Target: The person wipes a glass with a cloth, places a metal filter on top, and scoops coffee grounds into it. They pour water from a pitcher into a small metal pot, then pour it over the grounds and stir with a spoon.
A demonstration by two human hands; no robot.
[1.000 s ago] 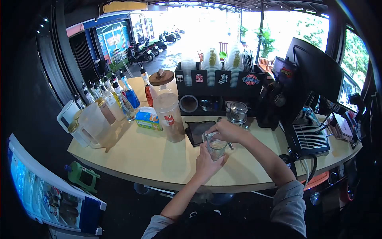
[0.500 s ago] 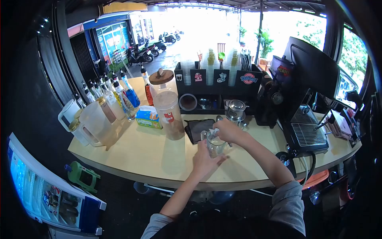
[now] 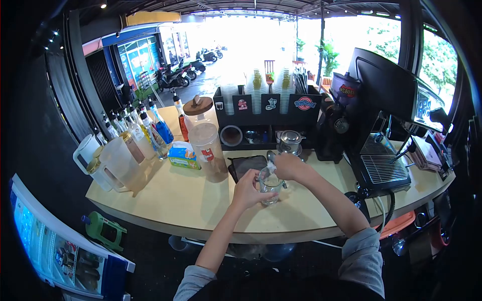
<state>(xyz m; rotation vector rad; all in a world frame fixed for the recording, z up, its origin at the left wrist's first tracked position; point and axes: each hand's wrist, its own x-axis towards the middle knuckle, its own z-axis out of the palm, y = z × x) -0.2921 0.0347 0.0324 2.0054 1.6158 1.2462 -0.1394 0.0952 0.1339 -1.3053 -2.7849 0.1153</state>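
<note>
My left hand (image 3: 247,191) is wrapped round a clear glass mug (image 3: 270,186), which stands upright at the front of the counter. At the mug's rim, my right hand (image 3: 289,167) pinches a crumpled white tissue (image 3: 271,166), part of it reaching into the mouth. A metal spoon (image 3: 271,156) shows beside those fingers; whether they also hold it I cannot tell. Just behind lies a dark folded cloth (image 3: 246,165), partly covered by my left hand. Beyond my right hand stands a metal drip filter (image 3: 290,140).
A tall clear canister (image 3: 213,163) and a tissue box (image 3: 184,155) stand left of the mug, with plastic pitchers (image 3: 118,160) and syrup bottles farther left. Behind is a black cup organizer (image 3: 266,103). An espresso machine (image 3: 384,165) occupies the right side of the counter (image 3: 165,200).
My left hand has turned and shifted its grip higher on the mug's side. My right hand stays at the rim with the tissue. The whole view has shifted slightly.
</note>
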